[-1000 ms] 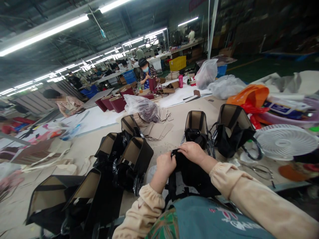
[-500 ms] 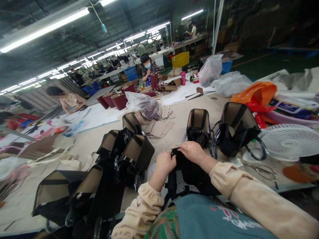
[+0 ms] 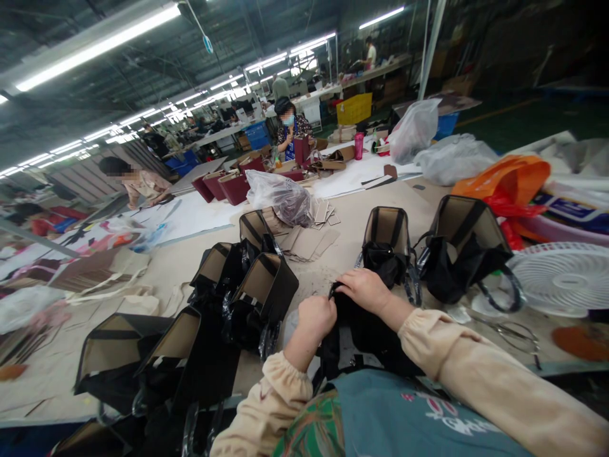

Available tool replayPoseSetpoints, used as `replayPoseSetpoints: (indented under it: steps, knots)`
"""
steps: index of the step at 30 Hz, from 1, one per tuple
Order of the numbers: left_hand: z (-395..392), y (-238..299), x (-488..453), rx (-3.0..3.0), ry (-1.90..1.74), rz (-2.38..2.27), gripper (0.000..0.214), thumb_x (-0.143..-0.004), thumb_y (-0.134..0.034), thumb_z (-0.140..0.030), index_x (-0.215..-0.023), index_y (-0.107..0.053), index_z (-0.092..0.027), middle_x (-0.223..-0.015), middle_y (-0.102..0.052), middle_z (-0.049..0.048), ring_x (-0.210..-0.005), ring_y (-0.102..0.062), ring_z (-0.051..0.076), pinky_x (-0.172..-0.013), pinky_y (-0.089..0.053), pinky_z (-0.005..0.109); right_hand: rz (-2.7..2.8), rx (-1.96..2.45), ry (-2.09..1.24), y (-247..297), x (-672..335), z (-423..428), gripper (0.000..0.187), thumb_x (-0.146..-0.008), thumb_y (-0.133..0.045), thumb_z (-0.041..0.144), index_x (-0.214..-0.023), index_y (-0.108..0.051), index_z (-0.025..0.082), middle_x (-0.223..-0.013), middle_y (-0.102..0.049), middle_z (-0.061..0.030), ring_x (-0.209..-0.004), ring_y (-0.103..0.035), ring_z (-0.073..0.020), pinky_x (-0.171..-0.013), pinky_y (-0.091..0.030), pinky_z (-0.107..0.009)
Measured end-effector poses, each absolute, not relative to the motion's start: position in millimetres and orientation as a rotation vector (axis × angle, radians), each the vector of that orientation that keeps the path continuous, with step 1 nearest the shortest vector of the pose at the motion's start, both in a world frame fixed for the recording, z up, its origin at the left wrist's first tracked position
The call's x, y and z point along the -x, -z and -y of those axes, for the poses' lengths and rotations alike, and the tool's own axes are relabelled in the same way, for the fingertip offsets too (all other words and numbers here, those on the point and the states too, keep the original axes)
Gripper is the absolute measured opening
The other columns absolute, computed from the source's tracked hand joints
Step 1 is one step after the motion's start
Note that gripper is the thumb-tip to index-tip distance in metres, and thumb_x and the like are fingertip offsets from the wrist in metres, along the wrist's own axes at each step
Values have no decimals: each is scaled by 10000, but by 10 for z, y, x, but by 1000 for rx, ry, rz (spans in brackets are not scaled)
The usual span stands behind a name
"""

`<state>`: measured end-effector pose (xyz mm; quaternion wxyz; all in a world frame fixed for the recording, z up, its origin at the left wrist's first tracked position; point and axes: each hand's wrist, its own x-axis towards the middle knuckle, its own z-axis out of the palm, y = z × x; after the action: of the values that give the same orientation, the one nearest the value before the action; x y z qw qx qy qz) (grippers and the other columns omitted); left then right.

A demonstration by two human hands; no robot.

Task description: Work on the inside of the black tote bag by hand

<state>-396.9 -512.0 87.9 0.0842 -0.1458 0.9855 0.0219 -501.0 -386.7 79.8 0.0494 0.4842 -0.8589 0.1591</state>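
A black bag [image 3: 368, 330] lies at the table's near edge against my body, much of it under my arms. My left hand [image 3: 316, 318] is closed on the left end of its upper edge, thumb on top. Close beside it, my right hand [image 3: 364, 289] pinches the same edge, its fingers bent over the black material. What lies between the fingertips is hidden. Just beyond my hands stands an open black bag [image 3: 386, 231] with a tan lining. A larger one [image 3: 469, 222] stands to its right.
Several open black bags [image 3: 266, 285] crowd the left side. Brown card pieces [image 3: 309, 242] and a clear plastic bag [image 3: 280, 193] lie mid-table. At right are a white fan cover or basket [image 3: 566, 279], scissors [image 3: 518, 333] and an orange bag [image 3: 504, 181]. A co-worker [image 3: 291, 127] sits across the table.
The view has shifted slightly, so the surroundings appear a little further right. Both hands keep their grip on the black bag's edge, with the left wrist turned slightly.
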Motion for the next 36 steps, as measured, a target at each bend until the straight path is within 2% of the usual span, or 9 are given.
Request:
replayPoseSetpoints:
  steps: [6,12,15,19,22,26,30,33,36]
  knots:
    - [5135,-868,3979,341,-65,-2941,458,-906,-269,-386,-867,-660,-150,-833,-683,120,-798,-646,235,-741,-480,346,2626,-1482,-459,-798,5035,3905,234,-868,-497,365,-874,-648,186,-836,-656,-57,-837,-571,-174,-746,-368,-266]
    - [5109,-858,4021,359,-85,-2911,429,-900,-281,-370,-890,-647,-146,-857,-677,122,-818,-640,236,-734,-479,345,2678,-1450,-463,-790,5043,3958,255,-872,-479,388,-912,-651,203,-863,-659,-53,-868,-579,-190,-761,-384,-280]
    - [5125,-833,4019,402,-118,-2919,387,-891,-311,-359,-891,-634,-146,-851,-673,115,-812,-637,233,-735,-476,343,2740,-1419,-524,-800,5057,3938,272,-851,-510,378,-1030,-628,211,-926,-654,-61,-920,-576,-194,-806,-397,-280]
    - [5178,-824,3980,470,-265,-3008,273,-855,-410,-346,-933,-590,-156,-864,-654,89,-822,-625,230,-747,-478,342,2802,-1377,-692,-806,5095,3748,625,-750,-627,378,-1315,-418,213,-1122,-592,-70,-1028,-547,-203,-866,-413,-282]
    - [5209,-856,3939,409,-485,-3205,245,-818,-490,-257,-1048,-520,-178,-1038,-602,67,-973,-577,194,-842,-453,296,2891,-1286,-789,-777,5100,3517,778,-716,-644,394,-1386,-299,201,-1227,-530,-90,-1041,-549,-210,-871,-427,-295]
    - [5210,-878,3920,347,-644,-3256,308,-803,-528,-230,-1106,-479,-213,-1170,-533,51,-1050,-538,167,-887,-430,263,3080,-1102,-771,-734,5038,3281,666,-757,-567,474,-1315,-423,140,-1098,-618,-107,-927,-606,-217,-798,-463,-306]
    - [5193,-833,3947,555,-578,-3096,433,-815,-516,-378,-1182,-445,-159,-1001,-627,87,-927,-606,214,-814,-466,309,3091,-1041,-672,-747,4962,3249,516,-813,-484,497,-1195,-548,155,-1017,-660,-89,-893,-622,-210,-798,-457,-299]
    - [5178,-813,3970,560,-385,-2960,405,-829,-447,-477,-1041,-568,-154,-889,-663,110,-861,-631,252,-773,-478,344,3074,-1010,-556,-788,4931,3322,461,-844,-446,487,-1164,-566,177,-1022,-661,-94,-935,-616,-212,-815,-444,-293]
    - [5163,-832,4004,514,-267,-2896,427,-867,-352,-461,-918,-636,-147,-889,-671,136,-861,-636,261,-763,-483,357,3114,-1006,-395,-834,4909,3412,405,-868,-408,482,-1060,-612,190,-951,-678,-100,-897,-631,-218,-769,-449,-296]
